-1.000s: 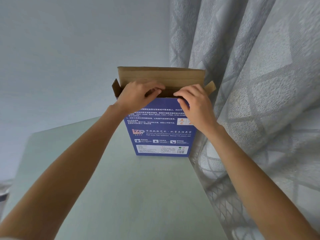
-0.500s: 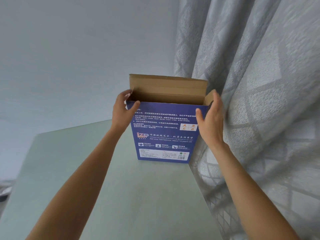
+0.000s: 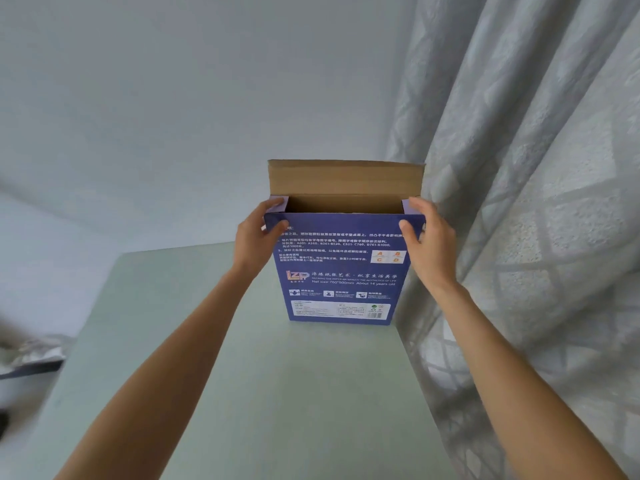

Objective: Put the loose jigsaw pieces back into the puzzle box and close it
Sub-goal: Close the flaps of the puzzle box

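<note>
At the far end of the pale green table [image 3: 242, 393], against the curtain edge, the puzzle box [image 3: 341, 271] stands upright on its narrow bottom face. Its front panel is deep blue with white printed text, an orange logo, a small orange four-cell diagram and a white label strip along the bottom. The top is open: the brown cardboard lid flap [image 3: 346, 176] stands vertical behind the opening, and the interior shows plain brown walls; the contents cannot be seen from this angle. A short side flap at each end of the opening is folded inward.

Left side: the left hand [image 3: 256, 237] is partly curled around the upper left corner of the box, thumb pressed on the front panel, fingers [image 3: 273, 204] laid on the left side flap.

Right side: the right hand [image 3: 427, 240] grips the upper right corner in a mirrored pose, thumb on the front panel, fingers over the right side flap, palm against the box edge.

Right of the box hangs a grey patterned curtain [image 3: 519, 202], just beside the right hand. At the left frame edge lies a blurred crumpled silver item [image 3: 27, 355], well apart from the box
</note>
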Available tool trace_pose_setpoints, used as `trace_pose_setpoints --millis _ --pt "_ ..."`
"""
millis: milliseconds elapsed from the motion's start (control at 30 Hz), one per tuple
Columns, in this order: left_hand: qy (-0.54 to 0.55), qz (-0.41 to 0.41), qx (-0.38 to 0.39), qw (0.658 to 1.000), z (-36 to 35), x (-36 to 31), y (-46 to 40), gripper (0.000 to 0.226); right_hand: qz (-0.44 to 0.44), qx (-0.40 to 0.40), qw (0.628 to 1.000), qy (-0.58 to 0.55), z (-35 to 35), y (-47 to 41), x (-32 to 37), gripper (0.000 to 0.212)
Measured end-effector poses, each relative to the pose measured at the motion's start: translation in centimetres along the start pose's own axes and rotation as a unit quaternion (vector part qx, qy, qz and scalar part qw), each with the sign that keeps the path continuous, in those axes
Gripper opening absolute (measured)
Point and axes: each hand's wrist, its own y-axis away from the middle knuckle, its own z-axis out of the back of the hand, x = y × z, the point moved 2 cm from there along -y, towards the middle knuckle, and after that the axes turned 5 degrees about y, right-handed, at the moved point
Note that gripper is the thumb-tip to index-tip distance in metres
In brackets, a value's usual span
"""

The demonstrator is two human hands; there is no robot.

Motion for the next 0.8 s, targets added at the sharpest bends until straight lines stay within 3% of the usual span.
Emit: trace_pose_setpoints --millis 100,267,333,433,533,633,700,800 --pt "-0.006 0.005 -0.051 0.999 3.9 0.0 1.9 0.035 0.002 0.026 0.998 -0.056 -1.8 0.3 2.5 0.042" --pt "0.006 0.037 -0.107 0.994 9.3 0.0 4.5 0.021 -0.047 0.060 0.989 -0.128 -4.8 0.6 6.0 0.073" --pt "0.011 0.076 -0.121 0.990 11.2 1.0 5.1 0.013 -0.048 0.078 0.991 -0.101 -5.5 0.5 7.6 0.070" --pt "0.003 0.118 -0.137 0.984 13.0 1.8 5.5 0.012 0.007 0.112 0.993 0.032 -6.2 -0.6 9.7 0.059" --pt "-0.003 0.083 -0.129 0.988 14.2 1.3 5.0 0.038 0.017 0.152 0.982 0.109 -7.1 -2.3 10.2 0.051" --pt "-0.049 0.022 -0.064 0.996 14.9 0.6 3.9 0.072 0.031 0.174 0.977 0.123 -7.1 -3.6 10.2 0.043" --pt "-0.097 -0.013 -0.030 0.995 15.0 0.3 3.3 0.075 0.043 0.157 0.981 0.106 -6.6 -3.9 10.5 0.037" --pt "-0.157 -0.086 -0.016 0.984 15.1 -0.1 3.3 0.059 0.037 0.136 0.989 0.044 -5.6 -3.3 10.6 0.034"
